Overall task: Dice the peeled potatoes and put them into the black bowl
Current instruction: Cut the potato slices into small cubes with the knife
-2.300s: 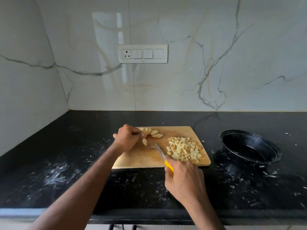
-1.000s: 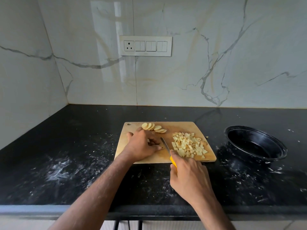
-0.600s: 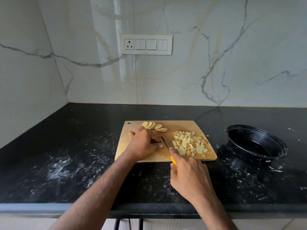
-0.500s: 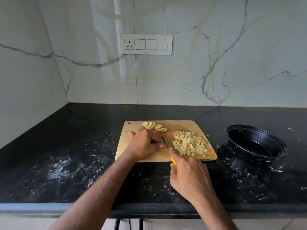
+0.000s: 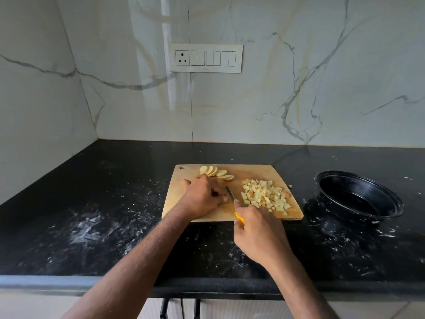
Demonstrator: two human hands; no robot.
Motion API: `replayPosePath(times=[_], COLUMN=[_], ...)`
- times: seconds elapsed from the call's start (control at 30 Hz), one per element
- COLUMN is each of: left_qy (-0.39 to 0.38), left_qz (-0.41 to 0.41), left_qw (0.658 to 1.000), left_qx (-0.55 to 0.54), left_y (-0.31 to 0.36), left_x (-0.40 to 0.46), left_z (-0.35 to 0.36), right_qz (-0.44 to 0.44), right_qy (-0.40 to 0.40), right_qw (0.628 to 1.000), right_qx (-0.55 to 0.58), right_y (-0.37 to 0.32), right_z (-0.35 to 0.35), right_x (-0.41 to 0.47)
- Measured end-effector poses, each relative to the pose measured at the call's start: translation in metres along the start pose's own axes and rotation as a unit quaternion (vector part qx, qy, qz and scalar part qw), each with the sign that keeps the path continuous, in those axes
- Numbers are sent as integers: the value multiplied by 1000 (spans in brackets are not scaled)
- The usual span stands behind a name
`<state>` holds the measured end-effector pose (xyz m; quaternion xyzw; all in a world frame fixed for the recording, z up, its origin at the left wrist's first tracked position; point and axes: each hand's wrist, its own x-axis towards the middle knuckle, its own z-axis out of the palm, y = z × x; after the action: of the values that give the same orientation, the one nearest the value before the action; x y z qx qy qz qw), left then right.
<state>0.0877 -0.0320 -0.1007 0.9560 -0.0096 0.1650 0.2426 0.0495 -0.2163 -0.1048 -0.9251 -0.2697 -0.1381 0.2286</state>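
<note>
A wooden cutting board [image 5: 179, 203] lies on the black counter. A pile of diced potato [image 5: 264, 196] covers its right half, and several round potato slices [image 5: 216, 173] fan out along its far edge. My left hand [image 5: 202, 199] rests on the middle of the board with curled fingers over potato pieces that it hides. My right hand [image 5: 259, 236] grips a yellow-handled knife [image 5: 231, 194], whose blade stands on the board right beside my left fingertips. The black bowl [image 5: 391, 199] sits to the right of the board, and no potato shows in it.
White starch smears and small scraps mark the counter [image 5: 92, 233] left and right of the board. A marble wall with a switch panel [image 5: 205, 58] runs behind, and a side wall closes the left. The counter's front edge lies under my forearms.
My left hand came from the slices at the far edge to the board's middle, bringing pieces under its fingers. The knife blade now stands against my left fingertips; the last half second shows little movement.
</note>
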Motion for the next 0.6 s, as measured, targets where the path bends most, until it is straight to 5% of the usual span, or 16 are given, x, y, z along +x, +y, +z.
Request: replayPosePath(times=[0.37, 0.6], left_qy=[38, -52], left_qz=[-32, 68], left_qw=[999, 996], left_qx=[-17, 21], left_y=[7, -1], left_x=[-6, -5], left_z=[-1, 4], right_qz=[0, -1], right_qy=[-16, -18], right_qw=[1000, 1000], right_qx=[-11, -23], right_y=[-4, -7], right_z=[-7, -11], right_x=[-16, -18])
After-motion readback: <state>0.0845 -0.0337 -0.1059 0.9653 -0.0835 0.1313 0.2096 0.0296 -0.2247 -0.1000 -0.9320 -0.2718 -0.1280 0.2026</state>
